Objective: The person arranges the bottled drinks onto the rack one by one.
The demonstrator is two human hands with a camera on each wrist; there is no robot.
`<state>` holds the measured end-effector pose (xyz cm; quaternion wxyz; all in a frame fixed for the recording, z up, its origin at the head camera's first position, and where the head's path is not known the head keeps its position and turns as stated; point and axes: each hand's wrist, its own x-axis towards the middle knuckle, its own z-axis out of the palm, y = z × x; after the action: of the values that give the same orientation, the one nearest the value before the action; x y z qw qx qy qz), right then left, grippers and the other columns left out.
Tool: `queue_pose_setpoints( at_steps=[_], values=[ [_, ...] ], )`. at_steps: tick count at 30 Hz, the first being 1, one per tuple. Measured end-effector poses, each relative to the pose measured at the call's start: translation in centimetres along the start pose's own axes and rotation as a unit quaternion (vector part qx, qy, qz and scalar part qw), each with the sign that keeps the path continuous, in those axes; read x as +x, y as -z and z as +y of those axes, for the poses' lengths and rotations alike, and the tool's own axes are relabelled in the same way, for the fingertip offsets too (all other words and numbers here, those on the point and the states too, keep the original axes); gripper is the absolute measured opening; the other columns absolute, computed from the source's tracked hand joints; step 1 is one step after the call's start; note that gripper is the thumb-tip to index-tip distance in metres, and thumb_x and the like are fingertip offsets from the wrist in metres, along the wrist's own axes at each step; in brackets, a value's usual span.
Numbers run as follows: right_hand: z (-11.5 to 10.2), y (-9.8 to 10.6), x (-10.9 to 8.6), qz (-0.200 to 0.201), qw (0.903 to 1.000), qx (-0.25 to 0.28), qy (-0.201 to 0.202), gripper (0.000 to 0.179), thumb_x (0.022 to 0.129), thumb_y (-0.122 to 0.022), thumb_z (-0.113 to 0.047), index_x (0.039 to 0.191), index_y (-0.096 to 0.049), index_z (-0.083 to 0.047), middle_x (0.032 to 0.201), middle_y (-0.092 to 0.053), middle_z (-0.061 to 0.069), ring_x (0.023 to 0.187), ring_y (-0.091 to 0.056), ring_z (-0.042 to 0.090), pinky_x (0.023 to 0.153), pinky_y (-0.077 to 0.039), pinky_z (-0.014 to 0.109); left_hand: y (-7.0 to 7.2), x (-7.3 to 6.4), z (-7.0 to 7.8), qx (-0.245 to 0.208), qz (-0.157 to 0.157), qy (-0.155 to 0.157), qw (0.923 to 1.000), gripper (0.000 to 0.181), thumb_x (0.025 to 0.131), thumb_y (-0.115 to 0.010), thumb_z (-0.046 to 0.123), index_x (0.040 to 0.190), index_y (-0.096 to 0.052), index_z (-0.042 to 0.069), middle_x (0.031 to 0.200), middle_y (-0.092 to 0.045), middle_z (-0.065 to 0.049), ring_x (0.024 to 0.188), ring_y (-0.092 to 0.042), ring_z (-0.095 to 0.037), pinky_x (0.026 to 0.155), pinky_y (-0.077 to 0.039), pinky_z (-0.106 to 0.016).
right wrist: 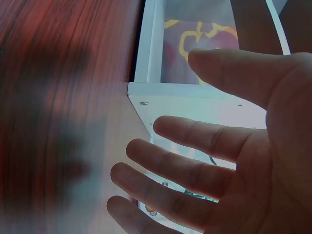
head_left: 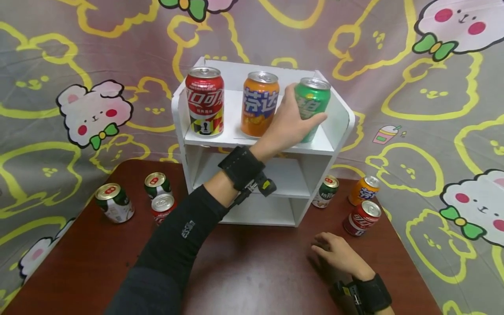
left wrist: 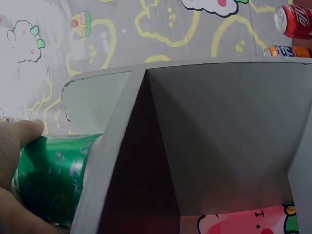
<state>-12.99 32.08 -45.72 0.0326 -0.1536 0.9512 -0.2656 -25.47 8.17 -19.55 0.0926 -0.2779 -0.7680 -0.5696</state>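
My left hand (head_left: 289, 120) grips a green soda can (head_left: 313, 97) at the right end of the white shelf's (head_left: 220, 141) top level. Thumb and fingers lie on either side of the can, also seen in the left wrist view, where the green can (left wrist: 53, 180) is on its side in the picture. An orange Fanta can (head_left: 260, 105) and a red Coca-Cola can (head_left: 205, 103) stand upright to its left on the same level. Over the table's right part, my right hand (head_left: 341, 253) holds nothing; its fingers are spread apart in the right wrist view.
Left of the shelf, green-and-white cans (head_left: 115, 203) and a red can (head_left: 162, 208) stand on the brown table (head_left: 252, 271). Right of it are a green-and-white can (head_left: 326, 192), an orange can (head_left: 364, 191) and a dark red can (head_left: 362, 218). A patterned cloth (head_left: 417, 131) hangs behind.
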Motion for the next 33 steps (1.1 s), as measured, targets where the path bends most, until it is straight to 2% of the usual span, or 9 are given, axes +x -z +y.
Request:
queue_pose_setpoints(
  at_steps=[6,10,12,15,18,20,24,33],
  values=[
    [0.0,0.0,0.3,-0.010,0.9999,0.001,-0.005,0.033,0.091,-0.063,-0.032,0.109,-0.064,-0.004,0.104,-0.064,0.006,0.093,-0.063,0.021,0.073,-0.051,0.034,-0.3,0.1,0.0,0.035,0.028,-0.001,0.9990,0.086,0.085,-0.071,0.035,0.145,-0.015,0.012,0.131,-0.040,-0.002,0.115,-0.043,-0.010,0.094,-0.037,-0.021],
    [-0.1,0.0,0.4,-0.002,0.9999,0.003,-0.010,0.029,0.091,-0.064,-0.027,0.108,-0.064,-0.004,0.103,-0.065,0.005,0.093,-0.063,0.021,0.074,-0.051,0.035,-0.4,0.1,-0.1,0.049,0.039,0.006,0.9980,0.088,0.084,-0.070,0.040,0.146,-0.013,0.013,0.133,-0.040,-0.002,0.117,-0.043,-0.010,0.096,-0.037,-0.024],
    [-0.1,0.0,0.5,0.001,0.9999,0.005,-0.009,0.029,0.091,-0.064,-0.027,0.108,-0.064,-0.003,0.102,-0.065,0.006,0.092,-0.063,0.022,0.073,-0.051,0.035,-0.4,0.0,-0.3,0.051,0.033,0.017,0.9980,0.092,0.084,-0.069,0.043,0.147,-0.009,0.016,0.137,-0.038,-0.003,0.120,-0.042,-0.012,0.098,-0.037,-0.029],
    [-0.1,-0.1,0.4,0.000,0.9999,0.007,-0.015,0.030,0.091,-0.064,-0.028,0.109,-0.063,-0.003,0.104,-0.064,0.007,0.093,-0.063,0.023,0.074,-0.051,0.035,-0.5,-0.4,-0.5,0.052,0.006,0.035,0.9980,0.098,0.084,-0.070,0.040,0.149,0.000,0.020,0.144,-0.033,-0.006,0.127,-0.039,-0.016,0.103,-0.035,-0.037],
    [-0.2,0.0,0.2,-0.002,0.9997,0.004,-0.026,0.030,0.091,-0.064,-0.028,0.109,-0.063,-0.004,0.104,-0.064,0.007,0.094,-0.063,0.022,0.075,-0.051,0.035,-0.4,-0.9,-0.7,0.045,-0.022,0.039,0.9980,0.103,0.083,-0.072,0.025,0.150,0.007,0.021,0.148,-0.027,-0.008,0.131,-0.034,-0.019,0.106,-0.030,-0.040],
    [-0.2,0.1,0.2,-0.003,0.9996,0.004,-0.029,0.030,0.091,-0.064,-0.027,0.109,-0.063,-0.004,0.105,-0.064,0.007,0.094,-0.063,0.023,0.075,-0.051,0.037,-0.4,-1.1,-0.8,0.039,-0.030,0.032,0.9983,0.104,0.081,-0.070,0.012,0.150,0.007,0.018,0.148,-0.027,-0.009,0.132,-0.034,-0.019,0.107,-0.029,-0.040],
    [-0.2,0.1,0.2,-0.009,0.9995,0.006,-0.030,0.031,0.091,-0.064,-0.027,0.110,-0.063,-0.003,0.105,-0.064,0.007,0.095,-0.063,0.023,0.076,-0.051,0.038,-0.2,-1.3,-1.1,0.034,-0.030,0.035,0.9984,0.105,0.078,-0.069,0.005,0.150,0.006,0.016,0.150,-0.025,-0.009,0.134,-0.031,-0.019,0.109,-0.026,-0.038],
    [0.1,0.2,0.2,-0.011,0.9995,0.008,-0.030,0.032,0.091,-0.063,-0.030,0.109,-0.063,-0.004,0.103,-0.064,0.005,0.094,-0.063,0.022,0.075,-0.052,0.037,-0.7,-1.1,-1.3,0.079,-0.016,0.026,0.9964,0.103,0.079,-0.072,0.013,0.150,0.003,0.015,0.147,-0.029,-0.010,0.130,-0.037,-0.019,0.106,-0.032,-0.037]
  ],
)
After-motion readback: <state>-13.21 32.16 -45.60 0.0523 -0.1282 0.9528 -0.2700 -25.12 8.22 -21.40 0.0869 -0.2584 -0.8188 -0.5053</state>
